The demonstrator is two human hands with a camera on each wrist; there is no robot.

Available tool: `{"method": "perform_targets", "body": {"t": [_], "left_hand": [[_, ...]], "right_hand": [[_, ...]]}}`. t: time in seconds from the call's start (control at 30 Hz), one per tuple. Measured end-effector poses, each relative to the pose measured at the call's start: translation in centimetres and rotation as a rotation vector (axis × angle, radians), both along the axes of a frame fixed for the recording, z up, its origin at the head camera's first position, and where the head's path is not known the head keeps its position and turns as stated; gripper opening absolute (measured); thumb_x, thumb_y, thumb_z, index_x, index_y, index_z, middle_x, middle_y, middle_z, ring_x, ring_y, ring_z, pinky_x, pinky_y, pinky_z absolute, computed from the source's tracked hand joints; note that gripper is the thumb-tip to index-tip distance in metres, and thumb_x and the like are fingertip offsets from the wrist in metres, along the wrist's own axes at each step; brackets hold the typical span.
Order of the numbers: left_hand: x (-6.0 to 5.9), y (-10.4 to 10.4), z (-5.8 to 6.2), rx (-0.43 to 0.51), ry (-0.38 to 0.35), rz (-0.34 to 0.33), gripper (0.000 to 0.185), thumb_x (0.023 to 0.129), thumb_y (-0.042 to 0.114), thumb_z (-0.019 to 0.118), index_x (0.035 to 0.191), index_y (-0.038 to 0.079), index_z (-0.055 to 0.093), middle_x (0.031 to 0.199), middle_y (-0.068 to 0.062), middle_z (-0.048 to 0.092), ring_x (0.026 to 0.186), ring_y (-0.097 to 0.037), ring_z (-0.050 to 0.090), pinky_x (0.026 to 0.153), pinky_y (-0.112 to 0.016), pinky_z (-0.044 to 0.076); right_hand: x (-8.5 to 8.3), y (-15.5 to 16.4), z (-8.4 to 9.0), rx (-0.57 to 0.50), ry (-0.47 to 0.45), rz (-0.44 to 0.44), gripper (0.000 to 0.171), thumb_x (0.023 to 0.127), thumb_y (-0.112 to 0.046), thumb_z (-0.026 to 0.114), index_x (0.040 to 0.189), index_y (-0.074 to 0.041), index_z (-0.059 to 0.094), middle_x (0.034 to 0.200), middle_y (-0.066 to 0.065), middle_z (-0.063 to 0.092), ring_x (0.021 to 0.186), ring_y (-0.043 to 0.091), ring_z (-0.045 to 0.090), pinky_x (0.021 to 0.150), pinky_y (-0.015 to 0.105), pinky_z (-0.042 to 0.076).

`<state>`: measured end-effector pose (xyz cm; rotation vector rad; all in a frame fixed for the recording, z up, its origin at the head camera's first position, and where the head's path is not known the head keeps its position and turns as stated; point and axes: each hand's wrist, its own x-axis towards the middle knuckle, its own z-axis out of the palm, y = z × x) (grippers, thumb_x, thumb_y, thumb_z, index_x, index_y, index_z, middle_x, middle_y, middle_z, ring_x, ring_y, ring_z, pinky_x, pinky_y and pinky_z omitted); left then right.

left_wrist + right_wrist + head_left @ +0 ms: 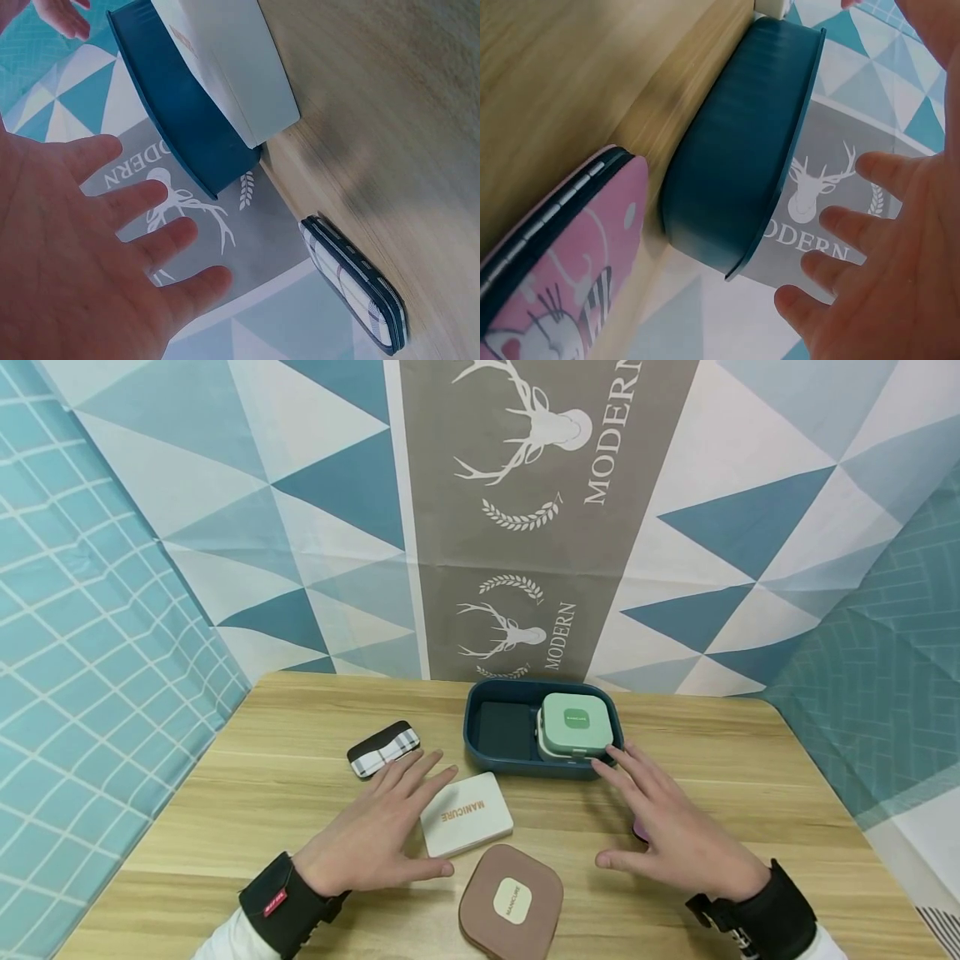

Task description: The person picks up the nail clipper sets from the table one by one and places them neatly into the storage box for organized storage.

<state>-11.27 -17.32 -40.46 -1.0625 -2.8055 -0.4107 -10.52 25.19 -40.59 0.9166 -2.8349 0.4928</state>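
My left hand (375, 831) is spread over the table, its fingers straight and holding nothing. Beneath it lies a white case marked MANICURE (467, 814), partly covered by the fingers. Beyond the fingertips is a black case with a plaid band (384, 749). My right hand (671, 831) is also spread and holds nothing, its fingertips overlapping the near right corner of a dark blue bin (495, 766) in the head view. Inside that bin sits a mint green case (576, 724). A pink case with a cat print (574, 277) lies under the right hand, mostly hidden from the head view.
A brown case with a cream MANICURE label (510, 897) lies between the hands, close to the front. All stand on a wood-grain table (247, 793). A patterned backdrop (337, 510) rises behind the table's far edge.
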Motion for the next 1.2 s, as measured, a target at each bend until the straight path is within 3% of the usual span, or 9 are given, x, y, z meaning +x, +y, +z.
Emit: {"method": "perform_targets", "body": {"t": [0.77, 1.2], "left_hand": [[0.13, 0.34, 0.05, -0.003, 0.009, -0.031, 0.110, 0.083, 0.074, 0.076, 0.167, 0.016, 0.036, 0.173, -0.012, 0.027, 0.158, -0.040, 0.023, 0.122, -0.065, 0.027], [0.06, 0.56, 0.10, 0.017, 0.012, -0.041, 0.114, 0.079, 0.076, 0.078, 0.166, 0.015, 0.037, 0.173, -0.010, 0.027, 0.156, -0.043, 0.027, 0.121, -0.066, 0.029]], "right_hand": [[0.14, -0.07, -0.68, 0.013, -0.001, -0.005, 0.112, 0.083, -0.064, 0.083, 0.171, -0.026, 0.024, 0.175, 0.012, 0.019, 0.160, 0.041, 0.013, 0.114, 0.070, 0.036], [0.00, 0.03, -0.74, 0.007, -0.006, -0.003, 0.112, 0.083, -0.064, 0.083, 0.171, -0.025, 0.025, 0.175, 0.012, 0.018, 0.160, 0.042, 0.013, 0.114, 0.072, 0.034]]}}
